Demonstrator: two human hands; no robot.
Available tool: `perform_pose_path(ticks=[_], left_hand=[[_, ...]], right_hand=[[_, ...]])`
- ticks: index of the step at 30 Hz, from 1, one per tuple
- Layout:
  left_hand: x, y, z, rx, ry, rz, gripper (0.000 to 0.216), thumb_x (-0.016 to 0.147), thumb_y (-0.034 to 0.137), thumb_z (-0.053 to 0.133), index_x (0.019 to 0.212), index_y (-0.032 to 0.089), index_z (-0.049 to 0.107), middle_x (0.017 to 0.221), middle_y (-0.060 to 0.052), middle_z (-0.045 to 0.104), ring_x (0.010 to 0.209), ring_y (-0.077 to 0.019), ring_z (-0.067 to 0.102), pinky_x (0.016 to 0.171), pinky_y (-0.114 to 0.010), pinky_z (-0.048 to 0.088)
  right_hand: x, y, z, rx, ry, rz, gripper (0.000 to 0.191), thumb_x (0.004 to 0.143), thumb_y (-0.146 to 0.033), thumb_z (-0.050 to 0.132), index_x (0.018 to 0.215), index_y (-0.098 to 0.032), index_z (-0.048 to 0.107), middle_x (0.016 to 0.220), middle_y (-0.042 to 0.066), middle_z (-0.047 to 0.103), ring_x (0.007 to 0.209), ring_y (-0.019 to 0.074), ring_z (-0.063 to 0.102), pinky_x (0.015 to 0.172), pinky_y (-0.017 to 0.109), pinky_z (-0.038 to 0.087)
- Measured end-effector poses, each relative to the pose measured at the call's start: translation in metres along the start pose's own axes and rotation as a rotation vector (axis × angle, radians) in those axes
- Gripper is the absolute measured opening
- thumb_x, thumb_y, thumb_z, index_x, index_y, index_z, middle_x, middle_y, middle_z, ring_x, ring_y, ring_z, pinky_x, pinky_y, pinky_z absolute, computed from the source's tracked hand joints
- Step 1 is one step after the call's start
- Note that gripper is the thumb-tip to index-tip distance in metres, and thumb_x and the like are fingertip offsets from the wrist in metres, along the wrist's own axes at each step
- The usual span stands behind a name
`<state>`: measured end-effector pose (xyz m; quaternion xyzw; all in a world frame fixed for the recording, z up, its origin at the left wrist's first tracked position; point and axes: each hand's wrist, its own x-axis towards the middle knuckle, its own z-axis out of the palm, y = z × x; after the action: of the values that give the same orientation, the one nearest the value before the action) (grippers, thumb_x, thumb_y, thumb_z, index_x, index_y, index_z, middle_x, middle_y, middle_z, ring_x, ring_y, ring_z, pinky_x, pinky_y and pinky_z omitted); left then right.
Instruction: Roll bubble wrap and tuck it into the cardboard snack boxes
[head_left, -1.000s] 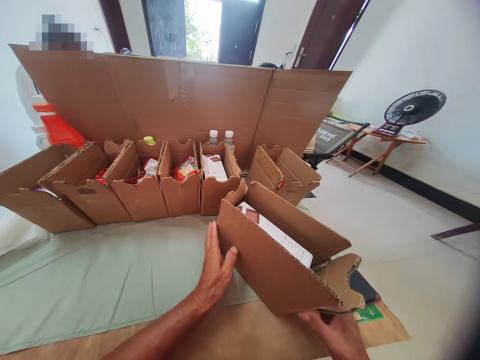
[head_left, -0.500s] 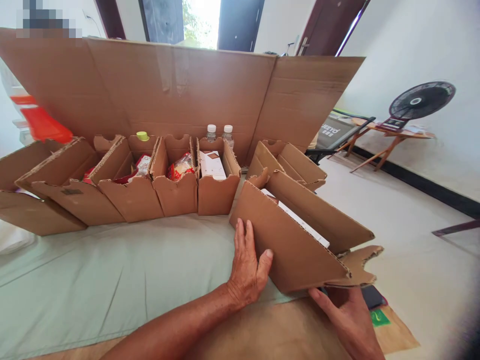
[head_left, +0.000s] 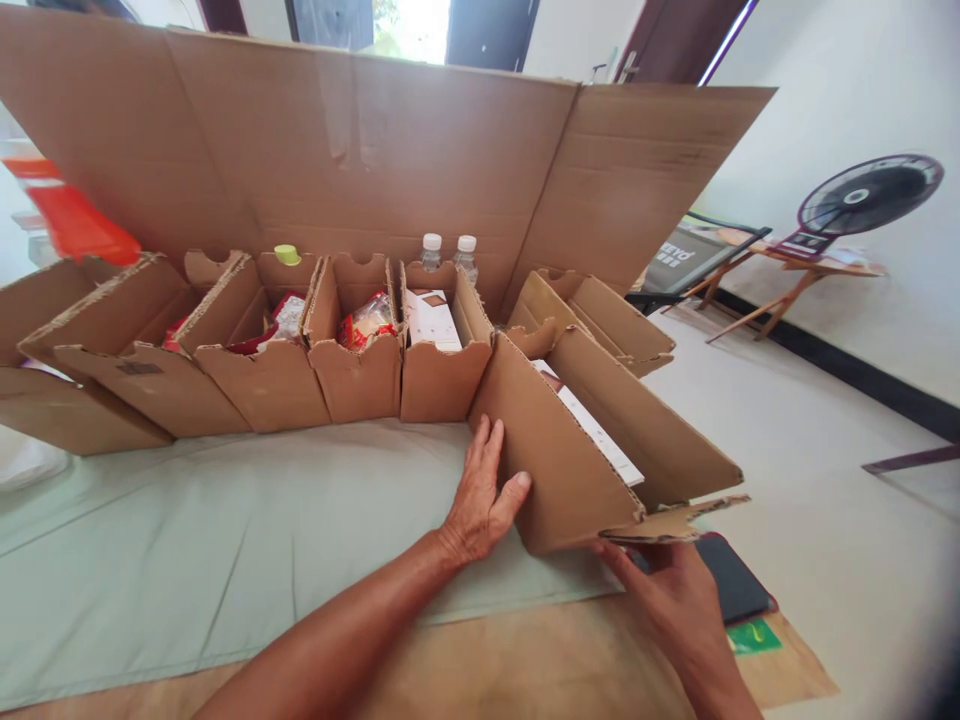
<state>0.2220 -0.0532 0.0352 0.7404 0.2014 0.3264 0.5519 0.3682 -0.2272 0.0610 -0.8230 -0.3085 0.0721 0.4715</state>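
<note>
An open-topped cardboard box (head_left: pixel 570 450) with white printed packs (head_left: pixel 592 425) inside stands at an angle at the right end of a row of similar boxes. My left hand (head_left: pixel 484 500) lies against its left side, fingers stretched and thumb apart. At its near end, my right hand (head_left: pixel 667 595) grips low under a bent end flap (head_left: pixel 675 520); the flap hides some fingertips. The box's far corner meets the last box of the row (head_left: pixel 446 385), which also holds a white pack (head_left: pixel 431 320).
More cardboard boxes (head_left: pixel 356 380) with red packets stand leftward on a pale green cloth (head_left: pixel 300 540). Behind rises a tall cardboard panel (head_left: pixel 450 150), with two white-capped bottles (head_left: pixel 465 255) before it. A dark phone-like slab (head_left: pixel 735 580) lies right. Another box (head_left: pixel 622 315) stands behind.
Both hands have shifted the cardboard box toward the row, closing the gap at its far corner. Its near end flap stands at a flatter angle. The camera view has tilted down slightly.
</note>
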Motion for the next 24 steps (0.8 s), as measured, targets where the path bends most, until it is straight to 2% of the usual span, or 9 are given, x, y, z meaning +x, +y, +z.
perform_pose_path(ticks=[4,8,11,14,16,18,21,24], left_hand=[[0.003,-0.003,-0.004,-0.054,0.080,-0.007,0.069,0.099,0.048,0.047,0.160,0.021,0.031,0.172,-0.011,0.018,0.160,-0.0264,0.014,0.131,-0.049,0.011],[0.003,-0.005,-0.003,-0.113,0.164,-0.084,0.066,0.100,0.049,0.043,0.157,0.017,0.036,0.167,-0.014,0.033,0.156,-0.0266,0.028,0.129,-0.047,0.020],[0.002,-0.006,-0.003,-0.123,0.157,-0.101,0.069,0.100,0.050,0.044,0.158,0.015,0.033,0.167,-0.015,0.032,0.155,-0.0286,0.029,0.128,-0.048,0.024],[0.001,-0.007,-0.004,-0.117,0.136,-0.095,0.071,0.099,0.051,0.047,0.158,0.015,0.033,0.168,-0.015,0.030,0.155,-0.0304,0.028,0.127,-0.051,0.025],[0.000,-0.007,-0.004,-0.111,0.129,-0.099,0.070,0.099,0.050,0.047,0.158,0.016,0.033,0.168,-0.015,0.031,0.155,-0.0306,0.029,0.127,-0.051,0.026],[0.000,-0.007,-0.004,-0.108,0.118,-0.099,0.068,0.099,0.049,0.047,0.158,0.017,0.035,0.167,-0.016,0.033,0.154,-0.0301,0.031,0.126,-0.051,0.026],[0.000,-0.007,-0.003,-0.103,0.102,-0.085,0.068,0.098,0.048,0.047,0.158,0.017,0.035,0.166,-0.015,0.034,0.154,-0.0286,0.031,0.127,-0.050,0.026],[0.001,-0.008,-0.002,-0.088,0.094,-0.087,0.068,0.098,0.048,0.047,0.158,0.018,0.034,0.167,-0.014,0.032,0.156,-0.0275,0.028,0.129,-0.050,0.021]], right_hand=[[0.008,-0.016,0.014,-0.063,0.001,-0.032,0.059,0.068,-0.065,0.078,0.102,-0.020,0.062,0.094,0.010,0.075,0.075,0.0273,0.074,0.057,0.034,0.056],[0.038,-0.034,0.042,-0.237,0.058,-0.089,0.067,0.067,-0.074,0.071,0.102,-0.018,0.060,0.095,0.011,0.073,0.066,0.0234,0.068,0.059,0.037,0.053],[0.071,-0.046,0.065,-0.370,0.080,-0.130,0.062,0.071,-0.071,0.068,0.101,-0.018,0.060,0.096,0.014,0.072,0.078,0.0284,0.069,0.067,0.039,0.051],[0.090,-0.055,0.079,-0.430,0.059,-0.133,0.047,0.082,-0.059,0.065,0.102,-0.017,0.062,0.091,0.016,0.073,0.085,0.0336,0.070,0.069,0.040,0.049],[0.090,-0.059,0.082,-0.448,0.010,-0.156,0.035,0.089,-0.051,0.059,0.100,-0.018,0.064,0.080,0.014,0.073,0.080,0.0340,0.071,0.069,0.040,0.048],[0.081,-0.062,0.083,-0.435,-0.061,-0.215,0.028,0.092,-0.044,0.055,0.098,-0.020,0.067,0.078,0.012,0.073,0.080,0.0320,0.072,0.071,0.039,0.049],[0.069,-0.066,0.088,-0.378,-0.150,-0.328,0.027,0.092,-0.037,0.053,0.108,-0.022,0.068,0.099,0.010,0.076,0.091,0.0279,0.072,0.081,0.038,0.052],[0.073,-0.069,0.095,-0.336,-0.166,-0.376,0.030,0.090,-0.033,0.053,0.115,-0.020,0.065,0.112,0.012,0.074,0.100,0.0274,0.070,0.087,0.040,0.053]])
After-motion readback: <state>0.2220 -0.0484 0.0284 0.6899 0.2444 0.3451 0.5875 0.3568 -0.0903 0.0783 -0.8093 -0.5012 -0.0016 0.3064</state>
